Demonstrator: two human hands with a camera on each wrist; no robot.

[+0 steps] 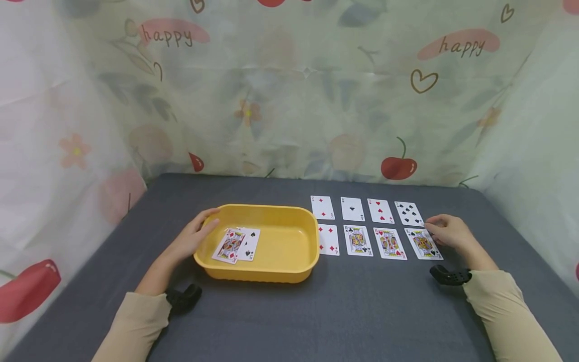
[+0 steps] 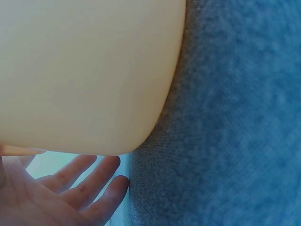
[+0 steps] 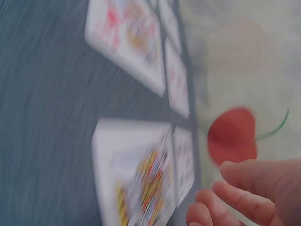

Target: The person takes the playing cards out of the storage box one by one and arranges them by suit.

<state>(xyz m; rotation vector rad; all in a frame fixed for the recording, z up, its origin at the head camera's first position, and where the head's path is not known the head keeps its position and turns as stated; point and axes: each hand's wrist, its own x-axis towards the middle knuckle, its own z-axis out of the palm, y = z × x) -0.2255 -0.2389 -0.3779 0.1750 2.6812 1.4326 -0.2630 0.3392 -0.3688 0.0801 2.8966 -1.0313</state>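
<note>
My left hand [image 1: 193, 235] rests at the left rim of a yellow plastic tray [image 1: 271, 275]. Its thumb reaches over the rim. In the left wrist view the other fingers [image 2: 109, 194] extend loosely along the tray's outer wall. Inside the tray, a red face card [image 1: 228, 245] overlaps a spade card [image 1: 250, 245]. My right hand [image 1: 451, 233] is above the right end of two rows of playing cards, its fingers loosely bent and nothing seen between them. Nearest to it are a spade card [image 1: 409, 213] and a face card [image 1: 423, 244]; the right wrist view blurs these cards.
Other face-up cards include a diamond card [image 1: 322, 207], a club card [image 1: 352, 208], a heart card [image 1: 380, 210] and two face cards. The tray's right rim partly covers another diamond card [image 1: 329, 240]. A printed curtain [image 1: 307, 120] hangs behind the grey tabletop [image 1: 325, 322].
</note>
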